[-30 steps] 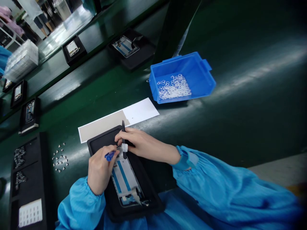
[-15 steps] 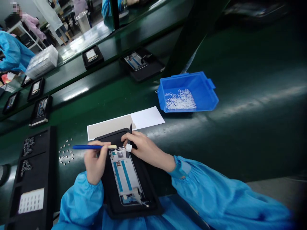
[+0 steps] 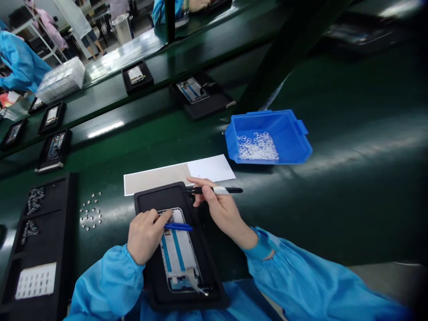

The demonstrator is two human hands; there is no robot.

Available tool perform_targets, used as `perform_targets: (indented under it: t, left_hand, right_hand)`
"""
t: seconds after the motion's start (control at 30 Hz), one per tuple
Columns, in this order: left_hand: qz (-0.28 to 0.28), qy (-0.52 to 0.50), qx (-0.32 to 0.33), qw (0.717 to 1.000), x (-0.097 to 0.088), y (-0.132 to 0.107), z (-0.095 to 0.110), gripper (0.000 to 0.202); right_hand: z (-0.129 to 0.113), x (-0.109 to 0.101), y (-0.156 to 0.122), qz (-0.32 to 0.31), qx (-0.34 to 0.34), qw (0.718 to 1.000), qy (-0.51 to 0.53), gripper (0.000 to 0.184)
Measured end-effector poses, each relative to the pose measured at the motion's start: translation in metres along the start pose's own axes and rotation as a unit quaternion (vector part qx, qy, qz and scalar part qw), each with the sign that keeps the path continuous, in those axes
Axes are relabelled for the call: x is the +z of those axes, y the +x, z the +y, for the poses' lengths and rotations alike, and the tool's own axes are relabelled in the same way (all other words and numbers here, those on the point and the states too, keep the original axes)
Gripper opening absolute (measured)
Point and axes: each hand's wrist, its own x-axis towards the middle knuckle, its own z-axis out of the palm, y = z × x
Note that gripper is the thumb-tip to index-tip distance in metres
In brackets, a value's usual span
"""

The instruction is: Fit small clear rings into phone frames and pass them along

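A phone housing (image 3: 181, 249) with two blue strips lies in a black tray (image 3: 157, 285) in front of me. My left hand (image 3: 147, 232) is closed around a slim blue stick (image 3: 179, 227), whose blue end points right across the housing. Its fingertips rest at the housing's top end, and the stick's other end is hidden in the hand. Just right of the tray, my right hand (image 3: 222, 209) grips black tweezers (image 3: 234, 190) with a white wrap. The tweezers lie nearly level, tips pointing left over the tray's upper edge.
Beyond the tray lies a white and beige card (image 3: 210, 167). A blue bin (image 3: 294, 154) of small clear rings stands behind it to the right. Leftward are scattered tiny metal parts (image 3: 91, 218) and a black compartment tray (image 3: 63, 232). More trayed phones (image 3: 55, 145) stand farther back.
My left hand has moved right onto the housing's top end, and its stick has turned round. My right hand has drawn back rightward, its tweezers swinging from upright to nearly level.
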Motion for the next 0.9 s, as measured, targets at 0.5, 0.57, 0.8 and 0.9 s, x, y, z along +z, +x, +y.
perform_targets:
  t: [0.5, 0.57, 0.8, 0.9]
  left_hand:
    - [-0.041, -0.038, -0.026, 0.998, -0.003, -0.002, 0.000, 0.032]
    - [0.006, -0.069, -0.020, 0.997, 0.000, -0.005, -0.001, 0.030]
    - [0.069, -0.094, -0.032, 0.993, 0.007, -0.010, -0.004, 0.024]
    - [0.070, -0.101, -0.036, 0.992, 0.006, -0.008, -0.004, 0.024]
  right_hand:
    - [-0.008, 0.003, -0.007, -0.055, 0.036, 0.995, -0.069, 0.022]
    - [-0.009, 0.004, -0.007, -0.046, 0.015, 0.994, -0.095, 0.021]
    - [-0.008, 0.006, -0.014, -0.071, -0.032, 0.987, -0.141, 0.017]
    - [-0.007, 0.007, -0.016, -0.082, -0.038, 0.985, -0.147, 0.015]
